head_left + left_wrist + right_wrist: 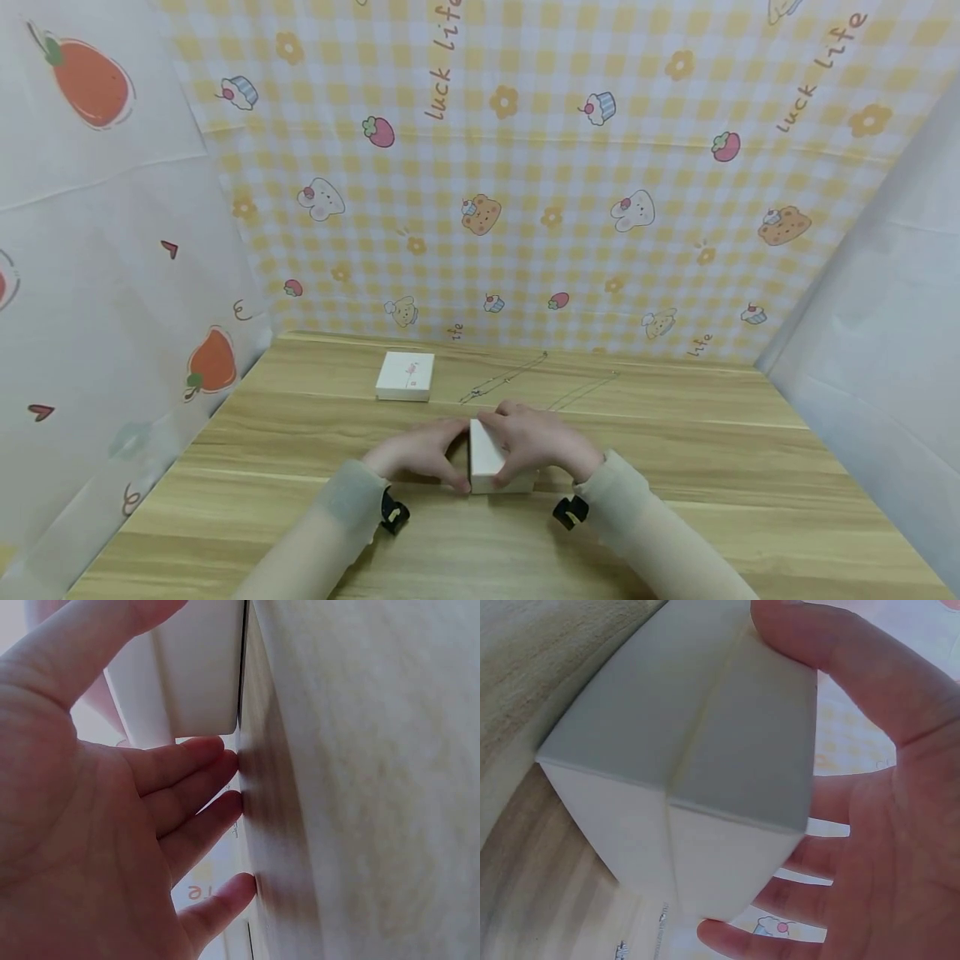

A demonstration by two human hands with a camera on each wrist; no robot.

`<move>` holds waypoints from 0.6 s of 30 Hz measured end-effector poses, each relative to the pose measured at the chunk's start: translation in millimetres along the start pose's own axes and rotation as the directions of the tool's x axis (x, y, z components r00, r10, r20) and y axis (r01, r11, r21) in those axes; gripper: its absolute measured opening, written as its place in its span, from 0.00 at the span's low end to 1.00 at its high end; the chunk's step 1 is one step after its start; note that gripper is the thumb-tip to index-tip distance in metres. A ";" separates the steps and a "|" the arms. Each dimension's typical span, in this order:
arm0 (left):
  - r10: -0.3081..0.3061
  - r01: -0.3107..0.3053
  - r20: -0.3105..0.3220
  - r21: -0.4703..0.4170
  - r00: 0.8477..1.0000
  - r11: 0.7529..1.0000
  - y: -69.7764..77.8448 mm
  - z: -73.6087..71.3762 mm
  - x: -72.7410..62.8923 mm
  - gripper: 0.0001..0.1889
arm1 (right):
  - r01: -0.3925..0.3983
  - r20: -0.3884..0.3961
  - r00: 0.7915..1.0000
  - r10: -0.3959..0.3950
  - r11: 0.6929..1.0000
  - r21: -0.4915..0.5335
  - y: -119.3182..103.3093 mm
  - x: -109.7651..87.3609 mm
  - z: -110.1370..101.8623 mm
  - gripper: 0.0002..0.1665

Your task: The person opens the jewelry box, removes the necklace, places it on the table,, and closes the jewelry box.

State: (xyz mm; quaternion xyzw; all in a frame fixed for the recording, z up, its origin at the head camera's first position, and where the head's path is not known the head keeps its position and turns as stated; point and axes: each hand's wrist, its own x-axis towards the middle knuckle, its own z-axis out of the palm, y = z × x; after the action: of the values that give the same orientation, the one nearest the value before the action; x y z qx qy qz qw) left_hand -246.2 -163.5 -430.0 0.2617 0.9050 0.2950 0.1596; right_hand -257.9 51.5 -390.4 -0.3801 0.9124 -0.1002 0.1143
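A plain white box sits on the table in front of me, with a thin seam round its sides in the right wrist view. My right hand reaches over the box from the right and grips it, thumb at the front and fingers toward the back. Along the box's left side is my left hand, its thumb near the front corner and fingers near the back one. In the left wrist view its fingers are extended, with tips down at the table beside the box; whether they press the box I cannot tell.
Behind, to the left, lies a flat white box with pink writing on top. A thin chain necklace stretches across the wooden table, and another fine chain lies right of it. A checked cloth hangs at the back.
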 end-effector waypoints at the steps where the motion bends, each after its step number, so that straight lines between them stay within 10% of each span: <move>1: 0.000 0.000 0.001 0.002 1.000 1.000 -0.1 0.0 0.1 0.47 | -0.004 0.001 1.000 0.004 1.000 0.001 -0.3 -0.1 0.4 0.53; 18: -0.005 0.005 0.002 0.001 1.000 1.000 -2.0 0.9 1.9 0.46 | 0.022 0.000 1.000 -0.022 0.999 -0.028 3.7 2.3 9.0 0.56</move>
State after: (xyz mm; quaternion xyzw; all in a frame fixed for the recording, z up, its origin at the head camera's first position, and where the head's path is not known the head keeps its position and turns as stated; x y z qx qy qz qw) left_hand -248.0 -163.4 -432.2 0.2599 0.9055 0.2941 0.1612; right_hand -259.4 51.6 -400.2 -0.3915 0.9095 -0.0887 0.1078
